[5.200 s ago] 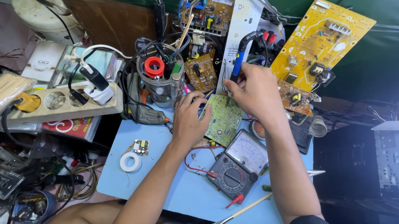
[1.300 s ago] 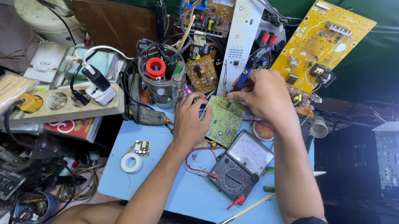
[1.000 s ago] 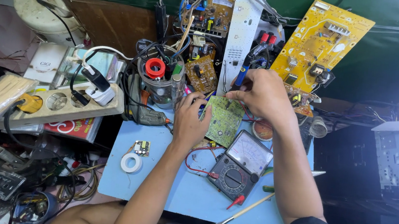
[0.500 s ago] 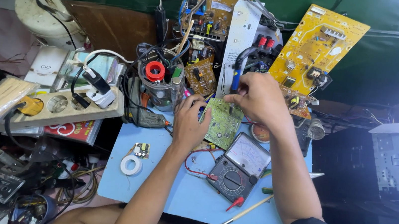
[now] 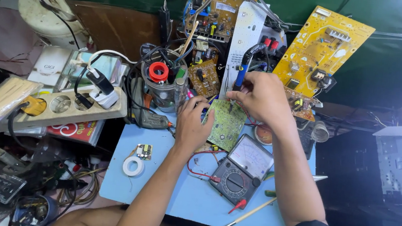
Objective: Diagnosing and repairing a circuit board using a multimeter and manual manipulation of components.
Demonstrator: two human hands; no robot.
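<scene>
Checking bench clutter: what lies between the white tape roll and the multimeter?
In the head view, the left forearm crosses between tape roll and multimeter; red wire too.

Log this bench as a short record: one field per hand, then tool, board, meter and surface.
left hand: grips the left edge of the green circuit board, tilted up off the table
right hand: holds the blue-handled soldering iron, tip down at the board
meter: analog multimeter lying just below the board
surface: light blue table
nearby: white solder roll, brush
</scene>
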